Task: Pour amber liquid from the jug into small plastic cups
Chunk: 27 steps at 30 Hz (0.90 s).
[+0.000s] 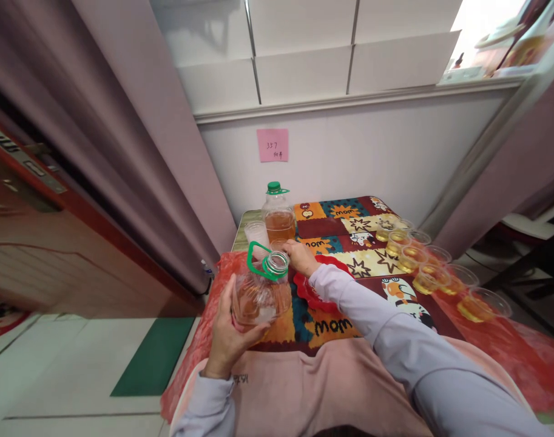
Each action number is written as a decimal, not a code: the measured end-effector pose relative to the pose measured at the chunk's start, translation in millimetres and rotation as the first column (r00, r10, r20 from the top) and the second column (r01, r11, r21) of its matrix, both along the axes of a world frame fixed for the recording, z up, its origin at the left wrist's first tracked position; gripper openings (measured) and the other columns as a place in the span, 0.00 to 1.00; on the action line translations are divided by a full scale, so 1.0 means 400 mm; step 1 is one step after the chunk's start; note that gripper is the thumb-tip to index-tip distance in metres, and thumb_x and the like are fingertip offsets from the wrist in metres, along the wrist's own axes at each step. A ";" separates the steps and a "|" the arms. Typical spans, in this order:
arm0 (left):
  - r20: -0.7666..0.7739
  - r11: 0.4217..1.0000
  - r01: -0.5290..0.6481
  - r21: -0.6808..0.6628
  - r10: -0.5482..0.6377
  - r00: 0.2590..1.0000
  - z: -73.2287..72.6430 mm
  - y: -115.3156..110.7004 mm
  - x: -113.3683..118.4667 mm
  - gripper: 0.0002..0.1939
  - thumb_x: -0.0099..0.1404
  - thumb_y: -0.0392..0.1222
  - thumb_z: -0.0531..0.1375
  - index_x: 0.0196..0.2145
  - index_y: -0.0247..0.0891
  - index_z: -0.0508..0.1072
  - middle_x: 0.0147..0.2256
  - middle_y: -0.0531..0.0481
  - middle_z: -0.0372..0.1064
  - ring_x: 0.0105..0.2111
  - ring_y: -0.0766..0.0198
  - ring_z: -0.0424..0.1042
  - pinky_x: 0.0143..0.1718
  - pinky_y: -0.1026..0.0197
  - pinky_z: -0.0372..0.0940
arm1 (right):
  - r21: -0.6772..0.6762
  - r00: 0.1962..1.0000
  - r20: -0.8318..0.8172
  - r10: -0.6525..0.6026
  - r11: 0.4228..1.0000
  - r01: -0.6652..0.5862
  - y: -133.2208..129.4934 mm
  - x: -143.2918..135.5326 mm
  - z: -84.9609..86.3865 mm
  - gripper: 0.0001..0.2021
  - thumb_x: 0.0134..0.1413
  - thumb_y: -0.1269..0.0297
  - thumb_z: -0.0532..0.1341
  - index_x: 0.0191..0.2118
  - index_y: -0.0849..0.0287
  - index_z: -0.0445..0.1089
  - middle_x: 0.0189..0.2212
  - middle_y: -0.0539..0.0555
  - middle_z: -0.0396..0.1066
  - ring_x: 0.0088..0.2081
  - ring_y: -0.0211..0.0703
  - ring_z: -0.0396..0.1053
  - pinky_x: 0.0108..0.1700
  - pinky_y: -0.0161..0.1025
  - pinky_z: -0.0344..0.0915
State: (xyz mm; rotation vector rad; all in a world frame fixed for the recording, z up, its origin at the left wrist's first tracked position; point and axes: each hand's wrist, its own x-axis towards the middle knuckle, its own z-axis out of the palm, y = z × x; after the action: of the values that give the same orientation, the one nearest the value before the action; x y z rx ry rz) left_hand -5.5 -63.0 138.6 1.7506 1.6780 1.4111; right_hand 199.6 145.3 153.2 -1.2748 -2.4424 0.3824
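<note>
My left hand (231,334) is wrapped round a clear plastic jug (261,298), which is tilted and has a green ring handle and an uncapped mouth. Just beyond the jug's mouth, my right hand (301,256) pinches a clear plastic cup (278,244) by its side; the jug partly hides the cup. A second jug (280,221), green-capped and part full of amber liquid, stands upright behind them. Beside it is a stack of clear plastic cups (256,233). Under my right forearm lies a red scalloped plate (309,295), partly covered.
Several clear cups of yellow liquid (426,278) stand in rows along the table's right side. A patterned mat (331,329) and red plastic sheeting (199,331) cover the table. The wall with a pink note (273,145) rises behind; a wooden door (76,261) is at left.
</note>
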 end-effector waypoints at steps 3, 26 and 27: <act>-0.003 1.000 0.012 0.007 -0.012 1.000 0.003 -0.001 0.001 0.63 0.55 0.62 0.77 0.78 0.44 0.51 0.76 0.33 0.53 0.74 0.37 0.59 0.71 0.36 0.60 | 0.035 0.995 -0.095 -0.009 0.999 0.012 -0.001 0.002 0.019 0.06 0.69 0.66 0.66 0.46 0.61 0.79 0.45 0.60 0.78 0.45 0.45 0.77 0.48 0.37 0.68; 0.087 1.000 -0.009 -0.024 0.011 0.996 0.038 0.002 0.043 0.64 0.52 0.60 0.78 0.77 0.45 0.52 0.75 0.34 0.56 0.73 0.37 0.61 0.71 0.38 0.62 | 0.149 0.994 -0.110 -0.014 0.988 0.030 -0.194 0.384 -0.116 0.11 0.70 0.65 0.63 0.54 0.55 0.79 0.55 0.61 0.80 0.49 0.53 0.80 0.50 0.46 0.76; 0.091 0.999 -0.009 -0.031 0.012 0.996 0.038 0.002 0.043 0.64 0.52 0.60 0.78 0.77 0.45 0.52 0.75 0.33 0.55 0.73 0.37 0.61 0.71 0.38 0.63 | 0.152 0.989 -0.145 -0.027 0.987 0.049 -0.197 0.391 -0.108 0.15 0.69 0.62 0.65 0.58 0.54 0.77 0.58 0.61 0.78 0.52 0.55 0.80 0.52 0.49 0.76</act>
State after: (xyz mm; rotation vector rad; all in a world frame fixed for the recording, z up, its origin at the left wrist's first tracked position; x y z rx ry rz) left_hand 11.8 -62.1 153.6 1.6372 1.6547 1.4398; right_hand 355.8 66.6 109.8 -1.1840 -2.2766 0.2576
